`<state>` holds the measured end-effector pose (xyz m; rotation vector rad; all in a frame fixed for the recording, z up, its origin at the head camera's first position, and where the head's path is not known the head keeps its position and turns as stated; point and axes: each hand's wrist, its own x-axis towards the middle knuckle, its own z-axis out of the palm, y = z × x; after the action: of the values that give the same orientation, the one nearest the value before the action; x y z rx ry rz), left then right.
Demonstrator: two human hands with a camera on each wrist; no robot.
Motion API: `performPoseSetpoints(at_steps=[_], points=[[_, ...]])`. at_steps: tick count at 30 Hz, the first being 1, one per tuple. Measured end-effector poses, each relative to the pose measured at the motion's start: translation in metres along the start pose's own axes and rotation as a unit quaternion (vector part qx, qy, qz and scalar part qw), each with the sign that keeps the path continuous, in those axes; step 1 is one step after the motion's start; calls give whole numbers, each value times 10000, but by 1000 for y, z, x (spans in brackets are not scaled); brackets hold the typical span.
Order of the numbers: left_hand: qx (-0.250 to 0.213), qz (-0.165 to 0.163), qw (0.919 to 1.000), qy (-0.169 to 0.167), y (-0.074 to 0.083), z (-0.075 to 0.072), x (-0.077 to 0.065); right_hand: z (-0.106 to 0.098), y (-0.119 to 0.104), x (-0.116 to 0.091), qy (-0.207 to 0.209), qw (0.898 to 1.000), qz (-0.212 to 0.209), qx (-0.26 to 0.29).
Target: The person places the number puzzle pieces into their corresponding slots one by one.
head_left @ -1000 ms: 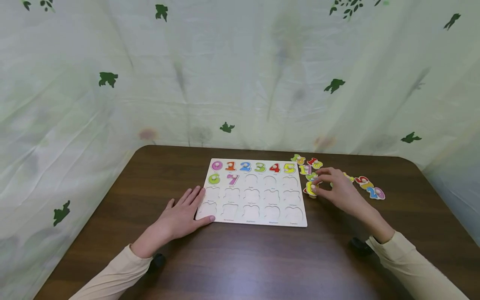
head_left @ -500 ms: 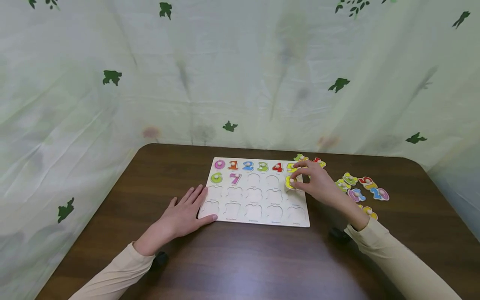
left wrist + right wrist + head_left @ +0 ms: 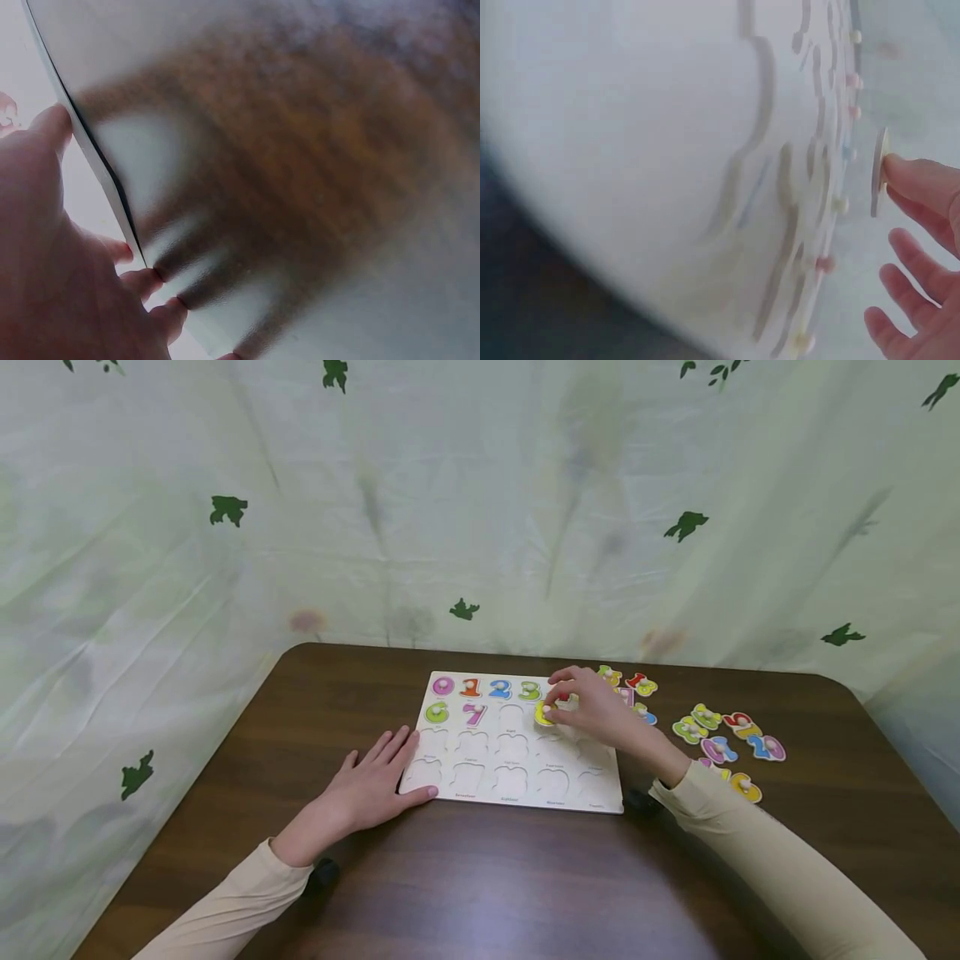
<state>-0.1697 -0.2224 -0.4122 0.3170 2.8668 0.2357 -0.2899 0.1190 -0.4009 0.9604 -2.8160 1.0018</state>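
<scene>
A white number puzzle board (image 3: 491,723) lies on the table, with knobbed pieces 0 to 3, 6 and 7 visible in their recesses. My right hand (image 3: 600,710) pinches a yellow number puzzle piece (image 3: 542,716) by its knob over the second row, right of the middle. In the right wrist view this piece (image 3: 878,180) appears edge-on and raised off the board; its number cannot be read. Pieces at the top right of the board are partly hidden by that hand. My left hand (image 3: 367,789) rests with spread, straight fingers at the board's left edge.
Loose number pieces lie right of the board, among them a blue and purple one (image 3: 767,747), a yellow one (image 3: 746,787) and a red and yellow one (image 3: 641,685). Behind the brown table (image 3: 495,877) hangs a pale leaf-patterned curtain (image 3: 480,510).
My right hand has carried the yellow piece leftward from the loose pieces beside the board to above its second row. The left hand stays at the board's edge.
</scene>
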Motion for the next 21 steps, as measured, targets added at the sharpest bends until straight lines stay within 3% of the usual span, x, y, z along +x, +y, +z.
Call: performPoseSetpoints(at_steps=[7,12,21], points=[[33,18,10000,35,-1,-1,-1,12,-16,27,-393,9991,-100,-78],[26,26,10000,9,0,-1,-1,22,-21,42,-676,9968,89,-426],[22,6,10000,-8,1,-1,-2,34,-21,54,-1052,9908,279,-809]])
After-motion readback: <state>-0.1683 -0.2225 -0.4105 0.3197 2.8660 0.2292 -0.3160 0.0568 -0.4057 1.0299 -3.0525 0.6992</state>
